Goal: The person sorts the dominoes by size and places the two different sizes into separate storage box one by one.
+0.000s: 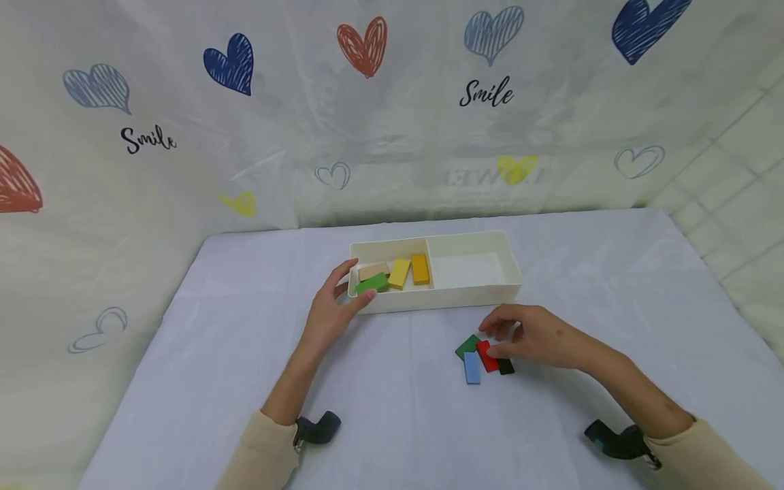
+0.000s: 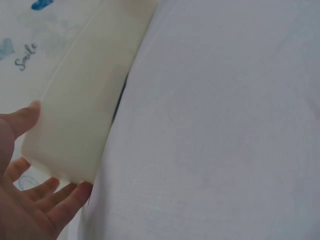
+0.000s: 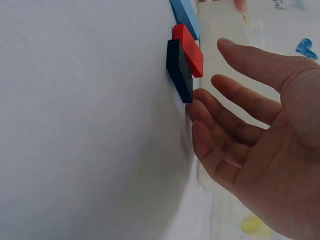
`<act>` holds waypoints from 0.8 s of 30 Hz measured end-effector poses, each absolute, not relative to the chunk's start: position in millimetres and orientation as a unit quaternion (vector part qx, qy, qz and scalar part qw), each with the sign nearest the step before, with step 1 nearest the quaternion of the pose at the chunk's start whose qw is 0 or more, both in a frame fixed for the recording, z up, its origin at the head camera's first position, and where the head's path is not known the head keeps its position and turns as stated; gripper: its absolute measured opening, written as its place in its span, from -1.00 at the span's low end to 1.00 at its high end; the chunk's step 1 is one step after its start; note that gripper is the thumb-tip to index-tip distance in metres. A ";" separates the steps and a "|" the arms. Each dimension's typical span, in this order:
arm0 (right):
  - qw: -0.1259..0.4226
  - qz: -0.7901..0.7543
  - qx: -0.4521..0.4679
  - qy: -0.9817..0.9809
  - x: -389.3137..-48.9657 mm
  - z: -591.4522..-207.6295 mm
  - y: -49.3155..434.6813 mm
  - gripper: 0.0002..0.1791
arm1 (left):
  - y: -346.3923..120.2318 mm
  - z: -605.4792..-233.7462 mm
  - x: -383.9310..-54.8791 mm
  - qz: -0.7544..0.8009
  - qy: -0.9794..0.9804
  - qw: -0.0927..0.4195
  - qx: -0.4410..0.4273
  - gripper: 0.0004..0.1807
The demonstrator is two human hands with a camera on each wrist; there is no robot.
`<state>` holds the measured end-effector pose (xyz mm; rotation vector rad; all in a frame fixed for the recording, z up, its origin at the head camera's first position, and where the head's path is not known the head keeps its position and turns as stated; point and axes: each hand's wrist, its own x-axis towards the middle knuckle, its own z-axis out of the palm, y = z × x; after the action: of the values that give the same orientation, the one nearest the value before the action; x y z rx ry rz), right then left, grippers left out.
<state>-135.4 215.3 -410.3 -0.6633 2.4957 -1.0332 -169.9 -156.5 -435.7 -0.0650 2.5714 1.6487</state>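
Note:
My left hand [image 1: 327, 313] grips the left end of a white two-part box [image 1: 441, 297], thumb on its front rim and fingers around the end. In the box's left compartment lie a green block [image 1: 371, 282], a beige block [image 1: 369, 271], a yellow block [image 1: 399, 273] and an orange block [image 1: 420, 269]. Loosely curved over a small cluster on the table, my right hand [image 1: 539, 333] holds nothing. That cluster has a dark green block [image 1: 467, 346], a blue block [image 1: 471, 369], a red block [image 1: 491, 365] and a black block [image 3: 179, 72], partly covered by the hand in the head view.
The box's right compartment [image 1: 468, 269] shows its bare white floor. A white cloth covers the table [image 1: 392, 408]. Behind it hangs a curtain [image 1: 392, 122] printed with hearts. A dark wrist mount [image 1: 318, 429] sits on the left sleeve, another mount [image 1: 618, 442] on the right.

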 end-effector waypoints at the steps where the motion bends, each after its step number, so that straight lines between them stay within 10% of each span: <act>1: 0.183 -0.364 -0.232 0.883 -134.8 -410.6 215.5 -0.63 | -156.6 -435.7 -169.9 0.539 0.841 0.043 -0.020 -0.18; 24: 0.219 -0.334 -0.266 0.877 -125.6 -417.5 224.5 -0.26 | -158.7 -436.3 -170.0 0.539 0.841 0.048 -0.025 -0.19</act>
<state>-125.6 224.5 -417.5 -0.7367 2.4268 -0.9250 -170.0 -158.7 -436.3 -0.0751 2.5630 1.6426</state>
